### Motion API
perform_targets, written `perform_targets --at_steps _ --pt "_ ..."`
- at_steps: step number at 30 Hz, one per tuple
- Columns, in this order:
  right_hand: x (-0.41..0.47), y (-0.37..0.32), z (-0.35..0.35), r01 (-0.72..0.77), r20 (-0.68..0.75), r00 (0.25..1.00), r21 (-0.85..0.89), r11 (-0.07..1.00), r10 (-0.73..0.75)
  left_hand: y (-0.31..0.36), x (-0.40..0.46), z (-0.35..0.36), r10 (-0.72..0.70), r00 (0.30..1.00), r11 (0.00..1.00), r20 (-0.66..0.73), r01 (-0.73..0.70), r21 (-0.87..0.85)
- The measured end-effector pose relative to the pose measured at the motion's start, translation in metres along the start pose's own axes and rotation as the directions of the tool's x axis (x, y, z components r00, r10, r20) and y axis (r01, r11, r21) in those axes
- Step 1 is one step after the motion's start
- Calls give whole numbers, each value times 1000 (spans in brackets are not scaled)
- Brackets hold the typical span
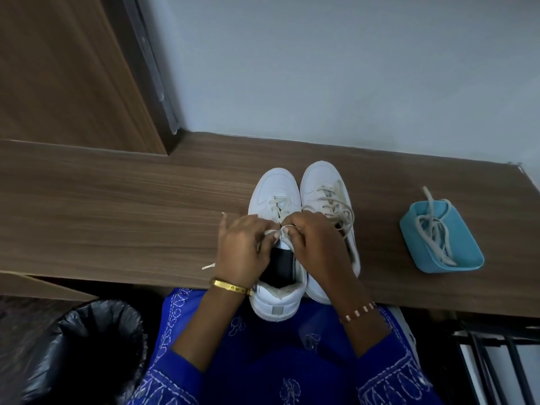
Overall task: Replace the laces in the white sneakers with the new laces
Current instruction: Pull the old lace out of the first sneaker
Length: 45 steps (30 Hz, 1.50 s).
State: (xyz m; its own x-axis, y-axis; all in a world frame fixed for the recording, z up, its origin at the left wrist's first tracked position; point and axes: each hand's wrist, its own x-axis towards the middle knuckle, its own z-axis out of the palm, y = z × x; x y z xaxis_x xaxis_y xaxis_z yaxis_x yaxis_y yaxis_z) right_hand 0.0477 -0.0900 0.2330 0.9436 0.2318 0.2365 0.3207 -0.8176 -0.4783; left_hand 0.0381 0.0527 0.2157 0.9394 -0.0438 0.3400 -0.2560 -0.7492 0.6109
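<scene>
A pale wall is rising behind a long wood-grain surface [117,206], with a brown wooden panel [58,68] filling the upper left of the frame. At the centre of the picture the two white sneakers are standing side by side, touching, toes toward the wall, heels hanging slightly over the near edge. The left sneaker [276,299] is the one being worked on: both hands are meeting over its upper eyelets. The left hand [242,247] is curling its fingers around a cream lace end, and the right hand [318,244] is pinching the lace [285,229] just beside it, over the tongue. A loose lace tip [208,266] is poking out left of the left wrist. The right sneaker [324,194] is lying laced, its ends trailing loose across it.

To my eye she is either finishing the lacing or working the top crossing; whether this lace is old or new I cannot tell. The next move is calling for a steady pull through the eyelets without dragging the shoe off the edge.

Toward the right, well apart, a blue tray [415,238] is holding another tangled lace [435,235]. A black-lined bin [87,346] is sitting at lower left.
</scene>
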Motion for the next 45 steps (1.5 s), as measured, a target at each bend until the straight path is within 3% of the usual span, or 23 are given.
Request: perform_targets --at_steps 3,5,6,8,11,13,14,16,18,20,22,25,27,32,34,35,37,39,40,41,42,43,45 --pt "-5 -2 0 -50 23 999 99 994 48 -1 -4 1 -83 996 993 -15 81 -86" --pt "-8 -3 -1 -108 14 994 161 981 107 -3 -9 -1 -191 980 947 49 197 -254" --pt "-9 -4 -3 -149 -10 988 221 964 155 -5 -11 -2 -244 965 883 94 261 -390" --pt "-9 -6 -8 -251 -72 948 431 867 310 -4 -11 -8 -392 906 644 157 393 -657" --pt "-9 -10 -15 -307 -167 825 670 676 541 -5 1 -23 -623 752 258 217 459 -850" --pt "-11 -13 -17 -300 -276 795 596 745 541 -6 7 -31 -708 677 173 200 441 -881" --pt "-12 -13 -17 -284 -347 809 476 832 475 -7 8 -32 -725 673 221 150 433 -874" --pt "-14 -11 -17 -225 -440 865 94 970 243 -5 7 -31 -696 718 440 4 431 -787" --pt "-12 -9 -15 -134 -364 930 -196 971 55 -6 0 -27 -538 827 751 -162 382 -539" --pt "-9 -9 -11 -9 -234 970 -280 960 -60 -10 -4 -24 -313 923 939 -224 265 -218" --pt "-6 -9 -4 108 -147 976 -301 947 -158 -7 -3 -20 -131 979 989 -154 118 -91" --pt "-4 -6 1 153 -114 975 -286 946 -192 -3 -5 -9 32 999 999 16 -31 -18" --pt "-5 -6 0 133 -113 979 -271 953 -169 -3 -6 -5 45 997 999 59 -44 -22" --pt "-4 -10 1 -8 -141 990 -102 995 -7 -6 -8 -5 -88 995 976 -55 75 -203" --pt "-5 -10 -2 -119 -126 983 127 985 135 -1 -9 -6 -277 960 854 -47 223 -470" --pt "-4 -11 -7 -196 -108 966 285 938 234 -1 -8 -9 -412 911 719 -2 324 -615" --pt "-5 -11 -17 -316 -48 907 578 752 418 -5 -4 -16 -614 775 313 149 413 -855" --pt "-6 -12 -26 -328 -46 852 729 601 521 -10 0 -25 -678 661 -84 322 366 -927" --pt "-6 -13 -28 -311 -68 834 762 568 548 -11 1 -29 -685 625 -190 375 343 -920" --pt "-6 -15 -29 -296 -95 827 763 574 554 -9 2 -31 -696 606 -208 384 342 -916" --pt "-7 -16 -27 -276 -144 833 729 627 534 -7 3 -30 -706 615 -142 351 362 -921" --pt "-8 -16 -25 -250 -210 855 634 731 474 -3 3 -28 -708 647 -1 282 398 -917" --pt "-9 -14 -20 -155 -300 927 248 956 228 -6 1 -22 -644 763 459 48 436 -774"
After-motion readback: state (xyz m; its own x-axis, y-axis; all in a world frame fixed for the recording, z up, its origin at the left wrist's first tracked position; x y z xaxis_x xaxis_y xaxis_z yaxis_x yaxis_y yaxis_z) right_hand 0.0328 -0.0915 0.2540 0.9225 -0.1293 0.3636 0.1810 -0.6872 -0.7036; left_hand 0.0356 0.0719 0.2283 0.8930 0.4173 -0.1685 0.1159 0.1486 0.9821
